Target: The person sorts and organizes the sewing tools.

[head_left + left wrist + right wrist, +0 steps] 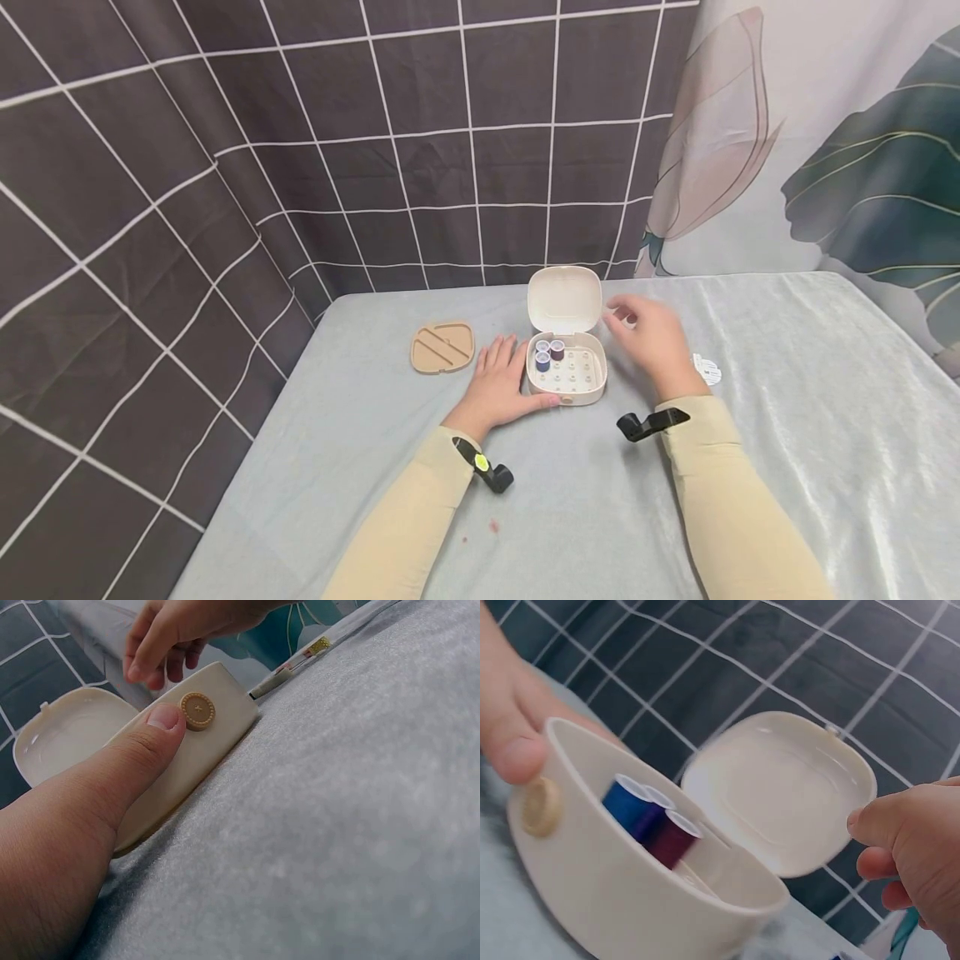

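A cream sewing box point(566, 398) stands with its lid point(564, 298) raised. In its back left corner are three thread spools: a blue spool point(625, 803), a purple one point(651, 817) partly hidden between the others, and a maroon one point(673, 841). Rows of small pegs fill the rest of the inside. My left hand point(497, 387) lies spread at the box's left side, its thumb touching the front beside a tan button-shaped clasp point(198, 711). To the right of the lid hovers my right hand point(651, 340), fingers loosely bent, nothing visible in them; its thumb overlaps the lid's edge in the right wrist view.
A tan divided tray point(442, 347) lies left of the box, just beyond my left fingertips. Partly behind my right wrist is a small white card-like piece point(707, 368). Grey cloth point(570, 517) covers the table, with a dark grid-patterned curtain point(420, 167) behind it.
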The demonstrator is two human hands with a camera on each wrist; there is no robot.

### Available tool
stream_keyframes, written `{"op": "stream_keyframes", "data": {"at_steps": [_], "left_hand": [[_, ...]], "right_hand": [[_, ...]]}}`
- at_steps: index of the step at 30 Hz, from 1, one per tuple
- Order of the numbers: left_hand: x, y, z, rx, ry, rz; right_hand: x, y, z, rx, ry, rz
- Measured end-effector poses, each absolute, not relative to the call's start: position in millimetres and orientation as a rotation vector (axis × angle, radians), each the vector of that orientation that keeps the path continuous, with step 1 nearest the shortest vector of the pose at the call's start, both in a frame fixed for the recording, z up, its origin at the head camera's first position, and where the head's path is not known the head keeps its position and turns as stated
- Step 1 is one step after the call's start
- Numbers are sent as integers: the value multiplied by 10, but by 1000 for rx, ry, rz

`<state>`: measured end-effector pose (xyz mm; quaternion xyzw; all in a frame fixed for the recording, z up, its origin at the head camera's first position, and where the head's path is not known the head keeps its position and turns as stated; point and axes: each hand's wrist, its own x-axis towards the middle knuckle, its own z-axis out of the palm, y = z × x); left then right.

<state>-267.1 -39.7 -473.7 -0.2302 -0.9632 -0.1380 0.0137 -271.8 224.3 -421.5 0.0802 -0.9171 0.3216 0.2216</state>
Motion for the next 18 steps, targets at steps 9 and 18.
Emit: {"op": "stream_keyframes", "data": {"at_steps": [9, 18], "left_hand": [[-2666, -401, -4728, -725, -2986, -419], [-2667, -399, -4725, -730, -2984, -408]], "right_hand": [[-2735, 2519, -4320, 232, -2533, 968], [-2721, 2695, -4415, 155, -2710, 1093]]}}
